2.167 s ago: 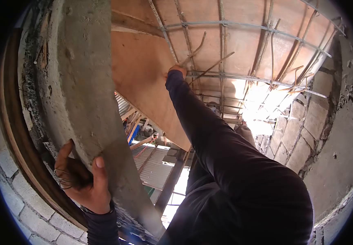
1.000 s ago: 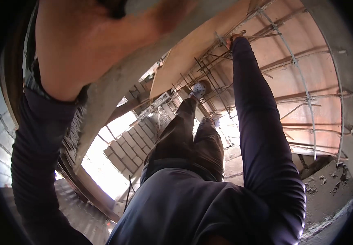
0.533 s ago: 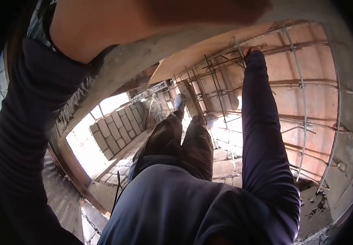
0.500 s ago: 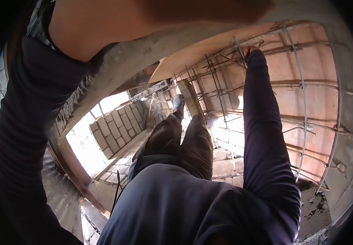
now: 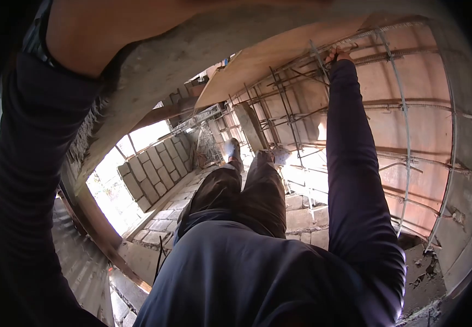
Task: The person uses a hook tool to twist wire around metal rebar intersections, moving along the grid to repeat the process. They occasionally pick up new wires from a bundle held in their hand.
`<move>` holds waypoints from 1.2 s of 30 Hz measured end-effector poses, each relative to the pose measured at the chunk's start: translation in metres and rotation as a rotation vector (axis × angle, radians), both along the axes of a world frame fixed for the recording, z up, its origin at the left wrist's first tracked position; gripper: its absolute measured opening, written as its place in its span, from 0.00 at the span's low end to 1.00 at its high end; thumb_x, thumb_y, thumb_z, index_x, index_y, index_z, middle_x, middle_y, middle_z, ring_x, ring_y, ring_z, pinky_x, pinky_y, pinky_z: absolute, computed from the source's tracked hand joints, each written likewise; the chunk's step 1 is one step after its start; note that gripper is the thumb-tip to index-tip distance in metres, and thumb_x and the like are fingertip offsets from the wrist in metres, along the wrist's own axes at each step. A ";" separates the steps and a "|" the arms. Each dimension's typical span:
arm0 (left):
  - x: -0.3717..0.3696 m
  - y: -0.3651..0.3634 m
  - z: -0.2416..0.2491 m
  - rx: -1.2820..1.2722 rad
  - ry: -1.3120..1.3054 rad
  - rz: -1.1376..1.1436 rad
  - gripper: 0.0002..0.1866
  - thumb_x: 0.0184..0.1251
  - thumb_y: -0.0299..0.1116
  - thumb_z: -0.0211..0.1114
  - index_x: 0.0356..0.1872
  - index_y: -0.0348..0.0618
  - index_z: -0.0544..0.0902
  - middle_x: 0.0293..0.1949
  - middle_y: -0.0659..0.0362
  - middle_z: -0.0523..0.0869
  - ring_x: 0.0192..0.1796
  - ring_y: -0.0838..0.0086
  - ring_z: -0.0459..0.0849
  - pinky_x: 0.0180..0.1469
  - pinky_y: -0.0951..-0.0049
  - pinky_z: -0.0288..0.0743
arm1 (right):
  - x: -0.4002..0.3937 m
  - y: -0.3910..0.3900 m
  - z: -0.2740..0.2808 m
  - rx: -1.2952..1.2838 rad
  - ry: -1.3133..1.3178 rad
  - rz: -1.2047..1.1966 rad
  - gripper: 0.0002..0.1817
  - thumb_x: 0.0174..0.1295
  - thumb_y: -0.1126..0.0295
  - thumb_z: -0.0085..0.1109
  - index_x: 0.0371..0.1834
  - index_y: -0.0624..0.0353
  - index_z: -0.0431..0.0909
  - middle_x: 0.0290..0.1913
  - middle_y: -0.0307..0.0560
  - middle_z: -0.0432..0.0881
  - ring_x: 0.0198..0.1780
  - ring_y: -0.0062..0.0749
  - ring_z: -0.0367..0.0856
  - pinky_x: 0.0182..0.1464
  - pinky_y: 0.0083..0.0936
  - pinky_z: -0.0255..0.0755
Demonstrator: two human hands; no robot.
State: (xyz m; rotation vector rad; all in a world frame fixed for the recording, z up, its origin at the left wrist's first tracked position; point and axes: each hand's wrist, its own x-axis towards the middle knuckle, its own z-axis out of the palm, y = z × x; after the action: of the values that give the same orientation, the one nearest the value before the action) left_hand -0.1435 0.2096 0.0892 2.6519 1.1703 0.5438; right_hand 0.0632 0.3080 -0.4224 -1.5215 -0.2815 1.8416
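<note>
My right hand (image 5: pixel 340 55) is raised on a stretched arm to the reinforcing bars (image 5: pixel 389 52) in front of orange-brown panels. Its fingers are curled and closed beside a bar. They look small here, and what lies inside them cannot be made out. Very close to the camera, bare skin of my left hand and wrist (image 5: pixel 137 24) crosses the top of the view, over a rough concrete edge (image 5: pixel 154 60). A dark band circles that wrist. The left fingers are out of sight.
Below my body are my legs and shoes (image 5: pixel 232 148), near an upright board (image 5: pixel 250 128). Grey block walls (image 5: pixel 154 169) and block courses lie beneath. A wooden beam (image 5: pixel 102 218) and corrugated sheet (image 5: pixel 77 250) are at left. Concrete borders the bars at right (image 5: pixel 470 136).
My right hand appears slightly higher, with more of its fingers showing. The left forearm has shifted up and left in view. My legs have changed position, and one foot sits lower.
</note>
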 end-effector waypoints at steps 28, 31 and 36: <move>-0.056 -0.012 0.025 -0.024 0.168 0.327 0.26 0.61 0.27 0.74 0.58 0.31 0.76 0.56 0.49 0.80 0.59 0.67 0.79 0.63 0.65 0.72 | 0.014 -0.022 0.022 0.126 -0.163 0.000 0.30 0.79 0.46 0.39 0.41 0.67 0.75 0.30 0.51 0.85 0.17 0.32 0.72 0.20 0.32 0.74; -0.063 -0.010 0.027 -0.011 0.190 0.344 0.25 0.61 0.27 0.74 0.58 0.31 0.76 0.55 0.49 0.80 0.59 0.67 0.79 0.63 0.65 0.72 | 0.017 -0.019 0.034 0.145 -0.221 -0.029 0.31 0.79 0.45 0.38 0.40 0.67 0.76 0.29 0.50 0.83 0.17 0.31 0.71 0.20 0.33 0.74; -0.064 -0.014 0.029 -0.017 0.204 0.362 0.25 0.61 0.26 0.74 0.58 0.31 0.77 0.55 0.49 0.81 0.58 0.68 0.80 0.62 0.66 0.72 | 0.025 -0.010 0.030 0.073 -0.237 -0.015 0.33 0.78 0.43 0.35 0.39 0.65 0.76 0.27 0.49 0.82 0.17 0.30 0.70 0.21 0.33 0.75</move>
State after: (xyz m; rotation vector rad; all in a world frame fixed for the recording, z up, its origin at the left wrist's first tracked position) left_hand -0.2076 0.1952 0.1182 2.5383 1.7230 0.3176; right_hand 0.0882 0.2984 -0.3922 -1.6872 -0.4425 1.6218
